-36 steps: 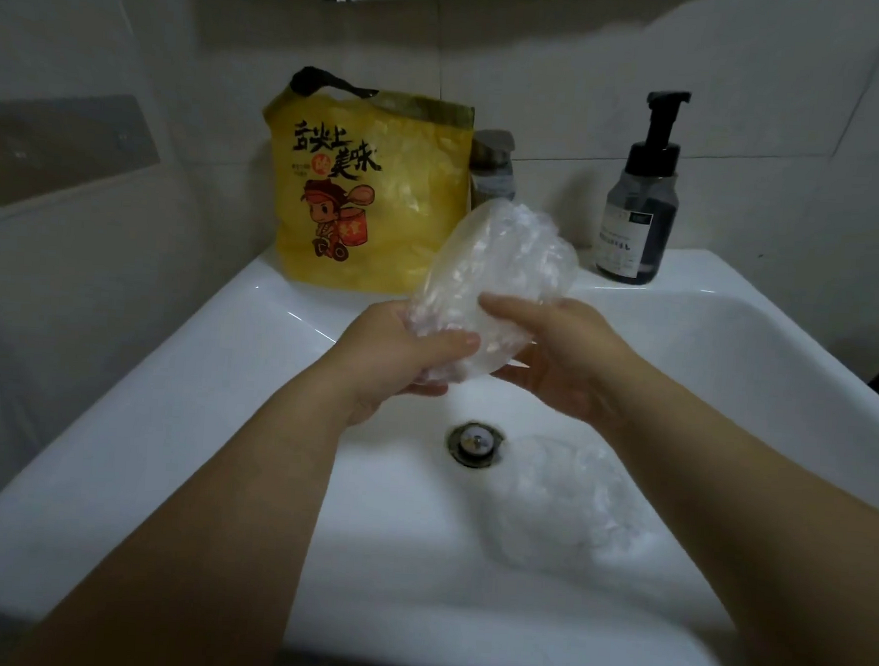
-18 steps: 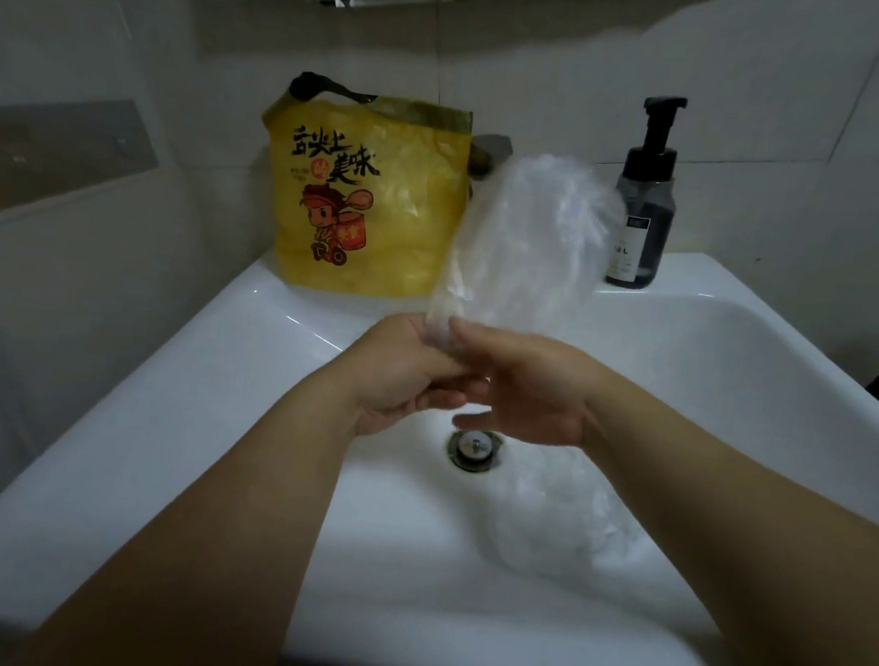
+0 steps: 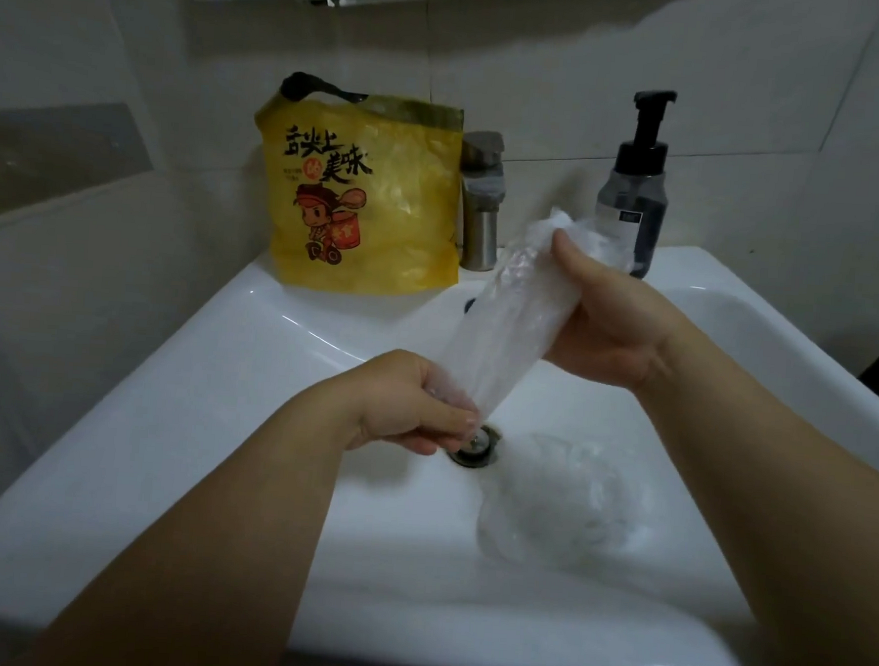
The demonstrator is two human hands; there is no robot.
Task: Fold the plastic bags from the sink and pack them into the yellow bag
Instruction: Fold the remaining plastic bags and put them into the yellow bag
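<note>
Clear crinkled plastic bag [image 3: 511, 311] drawn out into a strip over the round metal drain [image 3: 474, 445].
The printed yellow bag [image 3: 368, 210] stands behind and left of the drain, unmoved. The left hand [image 3: 412, 408] pinches the strip's lower end just above the drain, where both hands met a moment ago. The right hand [image 3: 613, 323] has risen up and right of the drain, fingers curled round the upper end. A second clear bag [image 3: 566, 500] lies crumpled right of the drain.
</note>
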